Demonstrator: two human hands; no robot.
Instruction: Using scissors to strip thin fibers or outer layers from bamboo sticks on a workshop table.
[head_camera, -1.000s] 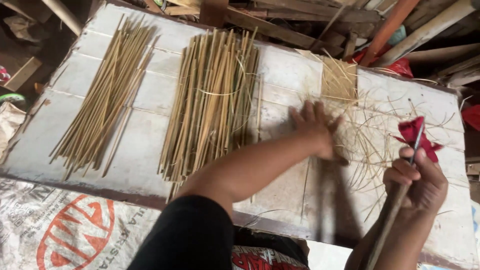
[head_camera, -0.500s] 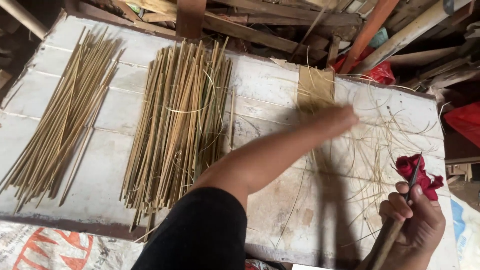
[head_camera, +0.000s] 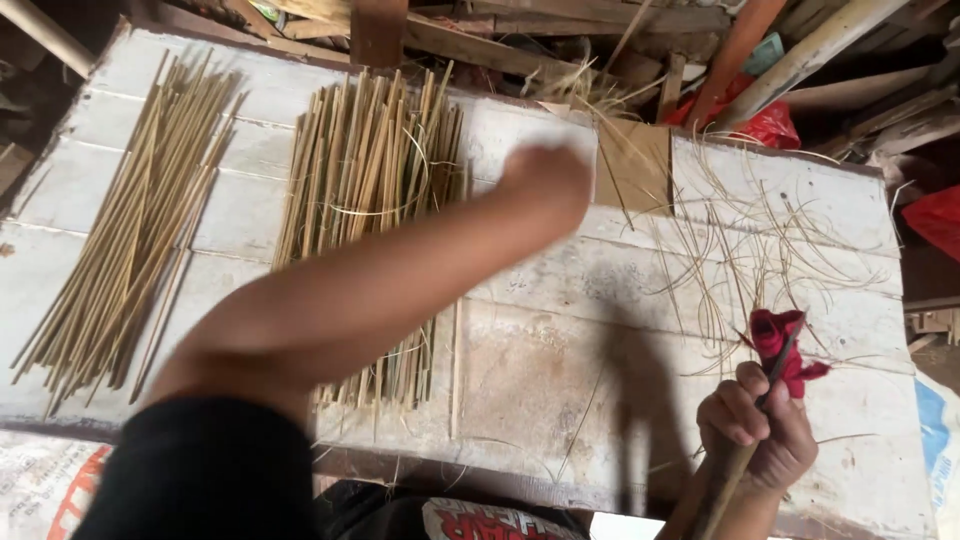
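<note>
My left hand (head_camera: 545, 185) is stretched out over the far side of a white board table (head_camera: 560, 330), blurred by motion, so its fingers are unclear. It hovers just right of a tied bundle of bamboo sticks (head_camera: 370, 200). My right hand (head_camera: 760, 430) is at the near right edge, closed around a long wooden-handled tool (head_camera: 735, 470) whose top is wrapped in red cloth (head_camera: 780, 340). Thin bamboo slivers (head_camera: 740, 250) lie scattered in front of that hand.
A second, loose pile of bamboo sticks (head_camera: 130, 250) lies at the table's left. A brown cardboard piece (head_camera: 635, 165) sits near the far edge. Wooden planks and scraps (head_camera: 520, 40) and a red bag (head_camera: 770, 125) crowd behind. A printed sack (head_camera: 50, 490) lies below left.
My left hand has swept from the slivers on the right towards the far middle, near the tied bundle. The view has shifted right. My right hand keeps hold of the tool.
</note>
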